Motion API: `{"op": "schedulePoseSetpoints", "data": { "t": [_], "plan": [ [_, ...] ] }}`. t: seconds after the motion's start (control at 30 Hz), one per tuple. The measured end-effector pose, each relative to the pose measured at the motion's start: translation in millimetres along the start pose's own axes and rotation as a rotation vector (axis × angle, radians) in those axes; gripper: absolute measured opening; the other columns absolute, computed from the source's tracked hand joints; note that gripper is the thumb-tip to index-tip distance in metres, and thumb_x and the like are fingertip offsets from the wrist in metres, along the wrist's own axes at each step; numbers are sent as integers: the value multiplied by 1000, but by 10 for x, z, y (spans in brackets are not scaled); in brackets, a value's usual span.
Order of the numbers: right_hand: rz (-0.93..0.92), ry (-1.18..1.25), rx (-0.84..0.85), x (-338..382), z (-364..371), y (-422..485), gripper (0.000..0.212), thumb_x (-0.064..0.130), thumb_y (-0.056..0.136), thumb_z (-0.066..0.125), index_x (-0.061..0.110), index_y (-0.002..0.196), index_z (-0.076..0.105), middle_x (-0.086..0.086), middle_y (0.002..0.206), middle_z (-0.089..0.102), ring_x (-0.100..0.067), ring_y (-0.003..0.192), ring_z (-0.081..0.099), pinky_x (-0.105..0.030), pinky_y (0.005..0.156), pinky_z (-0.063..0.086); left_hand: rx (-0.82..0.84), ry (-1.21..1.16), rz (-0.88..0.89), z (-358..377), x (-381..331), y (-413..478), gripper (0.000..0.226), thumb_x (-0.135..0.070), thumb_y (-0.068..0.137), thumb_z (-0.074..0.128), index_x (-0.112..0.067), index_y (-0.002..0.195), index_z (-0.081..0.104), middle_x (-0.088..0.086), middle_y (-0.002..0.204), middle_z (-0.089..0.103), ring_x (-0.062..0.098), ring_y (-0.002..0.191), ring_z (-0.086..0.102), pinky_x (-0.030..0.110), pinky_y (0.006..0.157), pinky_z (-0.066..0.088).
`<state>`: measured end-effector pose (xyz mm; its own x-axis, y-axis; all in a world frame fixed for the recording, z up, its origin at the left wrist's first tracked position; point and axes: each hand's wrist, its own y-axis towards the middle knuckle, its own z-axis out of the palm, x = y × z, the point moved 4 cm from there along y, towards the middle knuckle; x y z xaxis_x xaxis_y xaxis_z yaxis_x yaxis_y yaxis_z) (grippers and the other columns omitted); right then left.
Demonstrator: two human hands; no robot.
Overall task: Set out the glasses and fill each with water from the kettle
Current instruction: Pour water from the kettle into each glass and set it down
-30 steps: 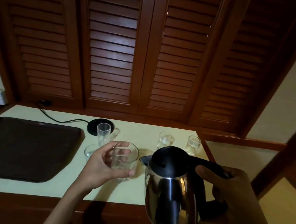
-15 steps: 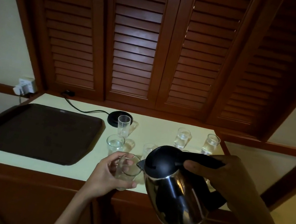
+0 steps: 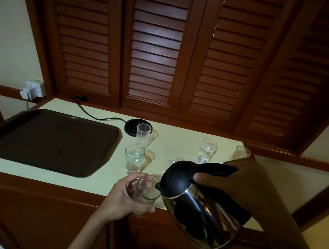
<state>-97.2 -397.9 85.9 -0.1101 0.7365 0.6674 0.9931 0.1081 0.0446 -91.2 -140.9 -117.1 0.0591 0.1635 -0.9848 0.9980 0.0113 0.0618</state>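
One glass (image 3: 146,193) is held in the curled fingers of the left hand (image 3: 126,198) near the front edge of the counter (image 3: 53,178); the kettle (image 3: 199,211) is gripped by its handle (image 3: 217,167) in the right hand (image 3: 242,186), its spout (image 3: 158,185) tipped to the rim (image 3: 148,176). The tilt is best raised slowly, so that a thin stream is kept inside the rim, and the glass kept upright and steady. Other glasses (image 3: 133,158) stand behind.

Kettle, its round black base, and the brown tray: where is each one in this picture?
kettle (image 3: 200,207), head view, on its shiny steel body just under the black lid.
kettle base (image 3: 132,125), head view, on the black disc's bare top.
tray (image 3: 49,140), head view, on its bare dark middle.
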Motion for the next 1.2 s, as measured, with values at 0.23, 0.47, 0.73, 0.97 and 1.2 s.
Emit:
{"op": "schedulePoseSetpoints", "data": {
  "t": [0.23, 0.47, 0.73, 0.97, 1.2],
  "plan": [
    [-27, -98, -4, 72, -9, 42, 45, 65, 52, 84, 25, 47, 64, 9, 45, 65, -6, 51, 65, -23, 55, 46, 11, -6, 4, 32, -11, -10, 77, -3, 52, 101, -18, 120, 68, 0, 108, 79, 12, 101, 74, 21, 84, 57],
    [-38, -183, 37, 137, 2, 54, 46, 65, 57, 82, 23, 55, 66, 3, 57, 68, -9, 57, 66, -20, 55, 43, 1, -23, 3, 22, 11, -16, 77, -2, 52, 101, -17, 120, 68, 0, 110, 79, 13, 105, 74, 18, 85, 56],
    [-19, -166, 73, 174, 10, 67, 42, 65, 57, 83, 26, 59, 65, 6, 60, 67, -8, 61, 66, -19, 55, 42, 5, -38, -3, 24, 22, -20, 75, 5, 53, 99, -13, 119, 68, 1, 108, 79, 12, 101, 75, 19, 82, 56],
    [-16, -148, 64, 148, 4, 103, 45, 67, 54, 81, 25, 59, 66, 5, 60, 68, -10, 60, 67, -21, 56, 45, 6, -47, 2, 20, 20, 7, 75, 2, 54, 99, -15, 120, 68, 3, 113, 78, 17, 106, 74, 22, 87, 58],
    [-5, -156, 69, 133, 8, 137, 46, 68, 54, 82, 25, 60, 65, 5, 63, 68, -11, 64, 66, -22, 57, 43, 7, -53, -15, 36, 47, 30, 78, 1, 53, 100, -14, 122, 67, 4, 111, 79, 18, 105, 75, 25, 87, 59]
  ]
}}
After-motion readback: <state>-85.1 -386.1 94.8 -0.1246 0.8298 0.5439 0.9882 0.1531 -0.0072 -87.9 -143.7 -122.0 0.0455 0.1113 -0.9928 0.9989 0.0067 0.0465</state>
